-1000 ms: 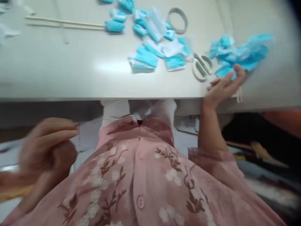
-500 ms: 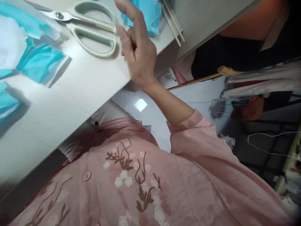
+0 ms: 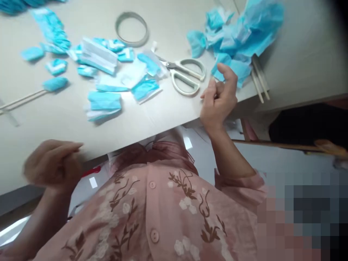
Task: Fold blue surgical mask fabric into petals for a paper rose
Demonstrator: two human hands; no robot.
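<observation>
My right hand (image 3: 219, 97) rests at the table's front edge, thumb and index finger apart and the other fingers curled, with nothing visible in it. Just left of it lie scissors (image 3: 186, 74) with pale handles. Behind its fingertips is a crumpled heap of blue sheet material (image 3: 244, 32). My left hand (image 3: 53, 161) is over the near left table edge, smeared by motion, so its grip is unclear. Nearest to it are a blue-and-white folded piece (image 3: 104, 103) and a thin stick pair (image 3: 24, 100) touching a small blue bundle (image 3: 56, 84).
A roll of tape (image 3: 132, 29) lies on the white table (image 3: 163, 112), behind several blue and white folded pieces (image 3: 99, 56). Two wooden sticks (image 3: 260, 81) lie by the right front edge. A blue pile (image 3: 13, 5) is at the far left corner.
The view has swung left and back, so more of the table shows and my left hand has come into view. My right hand keeps nearly the same pose beside the scissors.
</observation>
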